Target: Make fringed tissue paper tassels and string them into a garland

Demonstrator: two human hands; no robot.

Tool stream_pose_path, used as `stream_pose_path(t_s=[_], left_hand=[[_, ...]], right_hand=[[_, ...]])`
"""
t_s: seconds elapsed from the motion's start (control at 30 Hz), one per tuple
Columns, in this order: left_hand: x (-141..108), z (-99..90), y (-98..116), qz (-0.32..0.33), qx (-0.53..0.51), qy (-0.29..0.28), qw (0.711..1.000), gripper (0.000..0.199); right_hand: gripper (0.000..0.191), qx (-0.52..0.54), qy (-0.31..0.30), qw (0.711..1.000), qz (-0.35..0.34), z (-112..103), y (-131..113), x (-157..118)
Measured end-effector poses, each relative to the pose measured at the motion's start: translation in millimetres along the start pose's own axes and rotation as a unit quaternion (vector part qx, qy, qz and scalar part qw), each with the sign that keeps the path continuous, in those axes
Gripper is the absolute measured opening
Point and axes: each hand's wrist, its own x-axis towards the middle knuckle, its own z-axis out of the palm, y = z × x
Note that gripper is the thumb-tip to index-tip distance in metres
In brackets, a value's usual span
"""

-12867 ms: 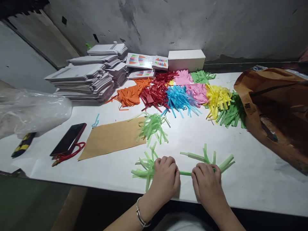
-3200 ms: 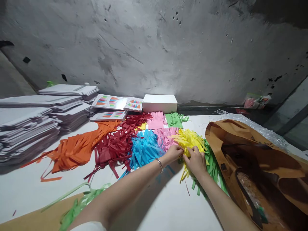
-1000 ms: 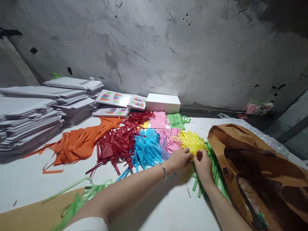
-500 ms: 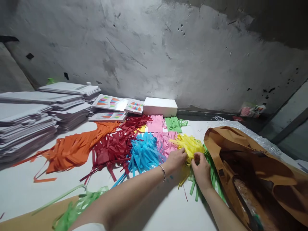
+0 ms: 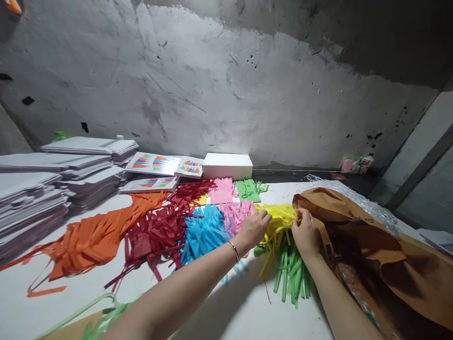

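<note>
Between my two hands is a bundle of yellow fringed paper strips (image 5: 278, 216). My left hand (image 5: 253, 230) pinches its left side, a bracelet on the wrist. My right hand (image 5: 307, 231) pinches the right end near the brown bag. Green strips (image 5: 292, 271) hang out below the yellow bundle onto the white table (image 5: 219, 311). Left of my hands lie pink fringe (image 5: 235, 215), blue fringe (image 5: 205, 231), dark red fringe (image 5: 154, 236) and orange fringe (image 5: 92, 243). Behind them sit another pink piece (image 5: 222, 190) and a green piece (image 5: 250, 190).
Tall stacks of white flat cartons (image 5: 31, 203) stand at the left. Printed cards (image 5: 152, 164) and a white box (image 5: 227, 166) rest near the wall. A large open brown bag (image 5: 371, 250) fills the right side. Light green strips (image 5: 106, 321) lie at the front left.
The yellow fringe is now stretched out sideways between my hands. My right hand has moved right and up, and more of the green strips shows below. The view has shifted slightly.
</note>
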Motion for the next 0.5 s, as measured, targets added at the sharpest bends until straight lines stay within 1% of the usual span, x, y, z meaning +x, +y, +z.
stream_pose_path(t_s=[0.07, 0.1, 0.2, 0.3, 0.4, 0.5], left_hand=[[3.3, -0.6, -0.4, 0.002, -0.002, 0.014, 1.0, 0.033], [5.4, -0.3, -0.6, 0.005, -0.006, 0.018, 1.0, 0.033], [12.0, 3.7, -0.3, 0.009, -0.03, 0.024, 0.999, 0.023], [16.7, 10.3, -0.5, -0.002, -0.075, 0.031, 0.997, 0.012], [16.9, 13.5, -6.4, -0.021, -0.141, 0.043, 0.989, 0.014], [15.4, 7.5, -22.6, -0.048, -0.227, 0.069, 0.97, 0.013]], right_hand=[[0.018, 0.008, 0.009, 1.0, 0.005, 3.8, -1.9, 14.4], [0.02, 0.013, 0.01, 1.0, 0.004, 6.3, -2.9, 20.0], [0.025, 0.03, -0.007, 0.999, -0.015, 12.5, -6.4, 28.6], [0.025, 0.036, -0.031, 0.997, -0.056, 11.0, -7.9, 31.4], [0.024, 0.021, -0.03, 0.996, -0.079, -2.1, 0.6, 44.2], [0.023, -0.004, 0.005, 0.999, -0.054, -25.7, 21.9, 71.9]])
